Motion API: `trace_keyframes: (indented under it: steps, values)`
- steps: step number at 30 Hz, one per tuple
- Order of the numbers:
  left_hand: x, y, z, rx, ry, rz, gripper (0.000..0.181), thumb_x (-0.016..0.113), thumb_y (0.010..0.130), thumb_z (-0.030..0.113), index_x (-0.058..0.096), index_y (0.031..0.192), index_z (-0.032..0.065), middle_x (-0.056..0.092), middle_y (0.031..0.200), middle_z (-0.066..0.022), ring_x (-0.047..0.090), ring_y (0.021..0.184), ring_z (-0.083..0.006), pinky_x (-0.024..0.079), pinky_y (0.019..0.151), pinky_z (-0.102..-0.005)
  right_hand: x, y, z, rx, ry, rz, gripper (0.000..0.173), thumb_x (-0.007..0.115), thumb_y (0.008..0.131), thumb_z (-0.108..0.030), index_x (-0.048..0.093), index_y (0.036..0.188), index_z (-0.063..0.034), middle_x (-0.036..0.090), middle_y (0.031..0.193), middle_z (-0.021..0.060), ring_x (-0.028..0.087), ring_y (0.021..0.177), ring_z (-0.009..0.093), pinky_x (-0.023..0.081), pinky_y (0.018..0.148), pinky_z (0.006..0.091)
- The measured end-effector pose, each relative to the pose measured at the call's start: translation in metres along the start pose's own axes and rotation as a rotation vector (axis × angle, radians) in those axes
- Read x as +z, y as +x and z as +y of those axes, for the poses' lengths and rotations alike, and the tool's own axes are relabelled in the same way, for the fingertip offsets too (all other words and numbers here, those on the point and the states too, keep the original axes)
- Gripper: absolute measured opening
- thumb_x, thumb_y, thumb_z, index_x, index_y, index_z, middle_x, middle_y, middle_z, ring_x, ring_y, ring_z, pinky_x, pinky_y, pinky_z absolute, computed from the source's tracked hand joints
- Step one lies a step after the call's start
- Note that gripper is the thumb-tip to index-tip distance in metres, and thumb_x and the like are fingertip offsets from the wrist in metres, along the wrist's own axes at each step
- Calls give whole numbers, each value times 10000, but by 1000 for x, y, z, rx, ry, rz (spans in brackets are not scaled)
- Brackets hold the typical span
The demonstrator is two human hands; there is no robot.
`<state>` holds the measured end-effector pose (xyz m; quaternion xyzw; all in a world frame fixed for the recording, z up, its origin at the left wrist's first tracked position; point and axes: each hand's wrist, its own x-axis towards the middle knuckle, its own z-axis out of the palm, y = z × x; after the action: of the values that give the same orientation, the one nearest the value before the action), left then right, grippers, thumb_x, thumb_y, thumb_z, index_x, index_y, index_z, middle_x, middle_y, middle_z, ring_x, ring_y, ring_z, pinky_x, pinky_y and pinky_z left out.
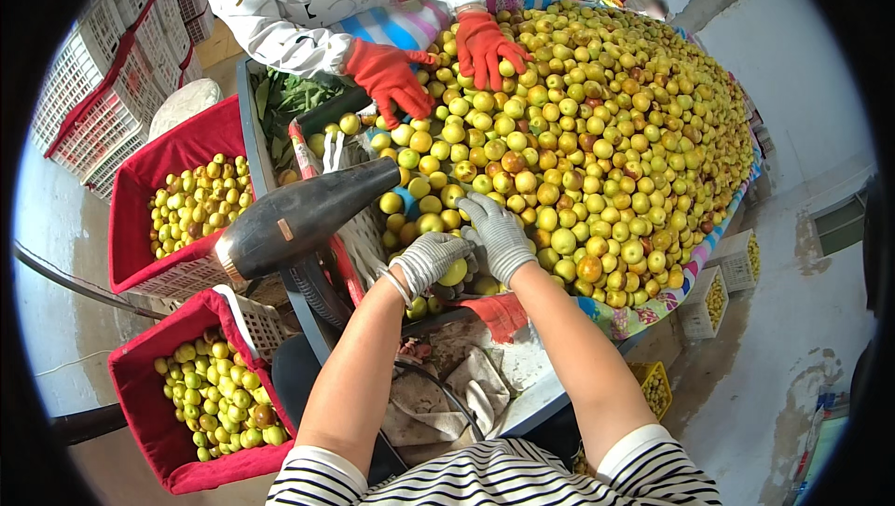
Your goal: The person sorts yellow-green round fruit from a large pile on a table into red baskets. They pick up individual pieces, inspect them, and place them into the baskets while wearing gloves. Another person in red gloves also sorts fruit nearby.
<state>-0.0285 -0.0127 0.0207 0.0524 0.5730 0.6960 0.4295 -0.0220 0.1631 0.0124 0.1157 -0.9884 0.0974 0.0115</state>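
Note:
A large heap of yellow-green jujube-like fruits (601, 149), some with brown patches, covers the table. My left hand (435, 262), in a grey-and-white striped knit glove, is at the heap's near edge with curled fingers on a yellow-green fruit (453, 272). Just right of it, my right hand (498, 232), gloved the same way, rests over the fruits with its fingertips among them; whether it grips one is hidden. A bracelet circles my left wrist. Across the table, a co-worker's red-gloved hands (395, 79) touch the heap.
A black tapered nozzle (308, 216) juts over the table's left side. Two red-lined crates (129, 394) of fruits stand at left, with stacked white crates (105, 100) behind. Green leaves (297, 97) lie by the table's far left edge. White crates (706, 303) of fruits stand beyond the right edge.

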Motion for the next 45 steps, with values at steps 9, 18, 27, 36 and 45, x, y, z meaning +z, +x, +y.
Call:
trace_keyframes:
  steps: [9,18,27,36,45]
  values:
    - [2,1,4,-126,85,45,280,535,930,210,657,848,-28,647,691,-110,613,530,-210,508,494,-321,1,16,-6,-61,-52,31,604,609,854,-282,398,1402,-144,466,1381,93,538,1155,285,418,976,416]
    - [-7,17,-18,31,275,39,272,566,927,226,689,896,-15,680,765,-83,629,642,-164,508,597,-287,-8,23,2,-140,145,283,516,597,862,-210,465,1347,-94,431,1412,112,426,1283,320,345,1066,439]
    - [-4,17,-20,10,297,75,304,573,915,248,711,859,-18,688,752,-82,618,662,-156,508,638,-292,-16,63,16,108,-476,126,533,505,912,-417,494,1336,-94,378,1465,102,324,1357,259,140,1131,485]
    - [1,7,-6,-21,366,80,407,593,883,349,677,917,-48,663,756,-111,579,664,-178,490,657,-332,23,94,-28,-97,-142,171,605,531,900,-410,401,1404,-103,380,1453,137,357,1334,284,151,1151,467]
    - [-6,9,-13,34,366,74,324,601,893,289,696,951,-16,668,764,-74,582,701,-139,492,662,-295,-17,72,-19,-407,58,172,476,642,807,-228,532,1231,-42,505,1317,175,461,1237,353,337,1063,456]
